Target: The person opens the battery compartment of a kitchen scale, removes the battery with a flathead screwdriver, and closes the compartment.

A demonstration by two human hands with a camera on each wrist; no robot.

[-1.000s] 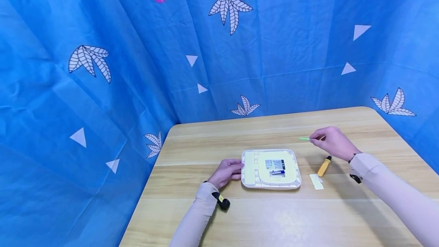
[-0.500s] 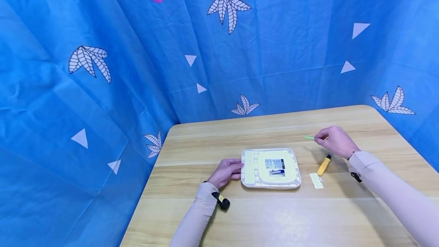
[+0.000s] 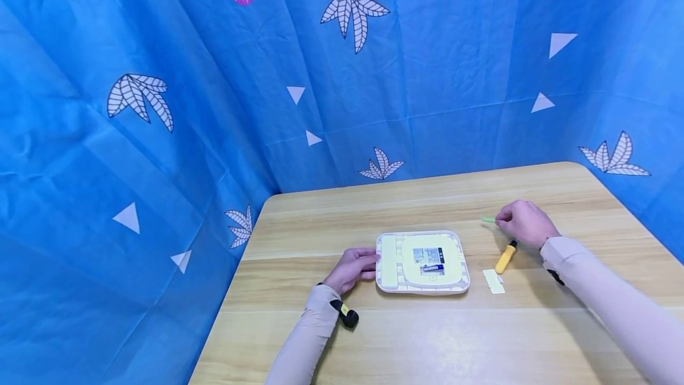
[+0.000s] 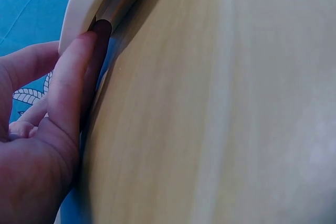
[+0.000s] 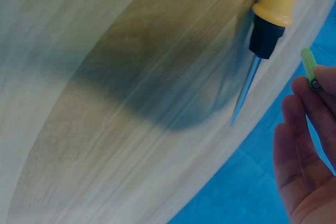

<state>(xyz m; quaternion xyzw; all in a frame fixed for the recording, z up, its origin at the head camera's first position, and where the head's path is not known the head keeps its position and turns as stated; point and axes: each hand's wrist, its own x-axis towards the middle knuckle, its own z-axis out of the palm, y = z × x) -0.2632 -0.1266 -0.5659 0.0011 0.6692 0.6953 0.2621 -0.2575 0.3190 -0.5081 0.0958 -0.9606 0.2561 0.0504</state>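
Blue patterned cloth [image 3: 160, 135] hangs round your station, behind and to both sides of the wooden table [image 3: 417, 337].

Landmark: the white square device [image 3: 422, 262], lying flat near the middle of the table, underside up. A label and a small blue battery [image 3: 433, 268] show in its centre recess.

Your left hand [image 3: 352, 267] sits at the device's left edge. The left wrist view shows your fingers [image 4: 71, 85] laid straight along the rim, fingertip touching the edge, thumb apart from them; nothing is clasped.

Your right hand [image 3: 523, 223] is off to the right of the device and a little farther back, just above the table. Thumb and fingertips are pinched together on a small green stick [image 3: 488, 218], whose free end points left toward the device. The right wrist view shows the stick [image 5: 310, 69] caught at the fingertips, with the other fingers loosely bent beside it.

The yellow-handled screwdriver [image 3: 504, 257] lies on the table right of the device, just below your right hand and not touched by it. Its black collar and thin metal shaft [image 5: 244, 90] show in the right wrist view.

A small pale cover piece [image 3: 494, 281] lies flat just right of the device's near right corner, beside the screwdriver's handle end.
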